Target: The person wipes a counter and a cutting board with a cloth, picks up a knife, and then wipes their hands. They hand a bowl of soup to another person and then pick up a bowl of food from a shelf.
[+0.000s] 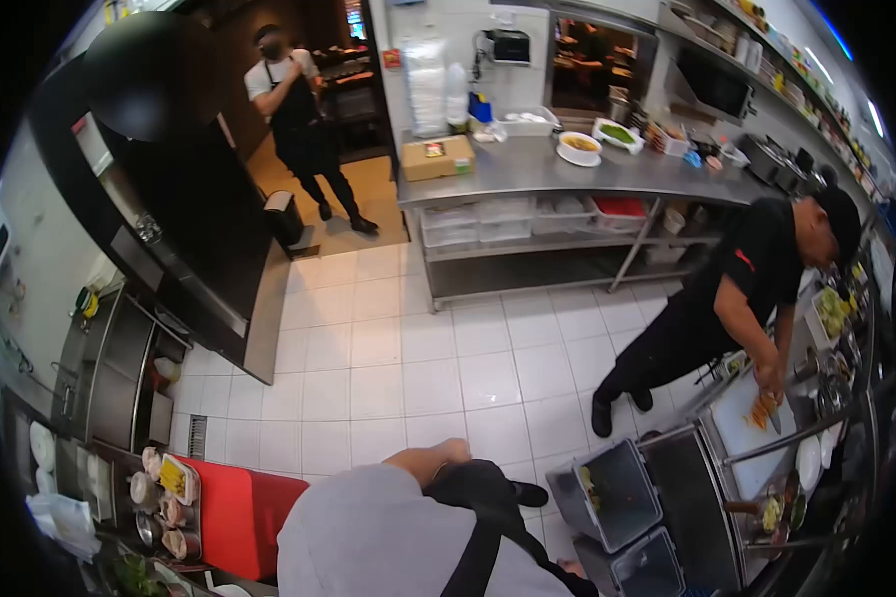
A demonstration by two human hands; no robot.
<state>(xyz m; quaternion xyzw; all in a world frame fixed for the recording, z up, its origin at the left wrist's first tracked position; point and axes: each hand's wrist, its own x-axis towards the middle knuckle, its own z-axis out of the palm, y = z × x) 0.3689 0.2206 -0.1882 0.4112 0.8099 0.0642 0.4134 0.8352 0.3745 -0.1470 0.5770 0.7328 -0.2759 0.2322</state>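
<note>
Below me, a grey shirt (388, 532) with a black apron strap (476, 552) fills the bottom middle of the head view. My left hand (454, 451) shows at the end of a bare forearm, in front of black clothing and over the tiled floor. Its fingers are too indistinct to read, and I see no object in it. Only a small patch of my right hand (571, 567) shows low at the right, beside a grey plastic bin (592, 562); its fingers are hidden. A second open bin (622, 522) with food scraps inside stands just beyond.
A co-worker (727, 269) at the right cuts orange food on a white board (742, 438) with a knife. Another person (304, 129) stands in the doorway. A steel counter (528, 179) runs along the back. Left of me are a red box (234, 512) and food containers (174, 483).
</note>
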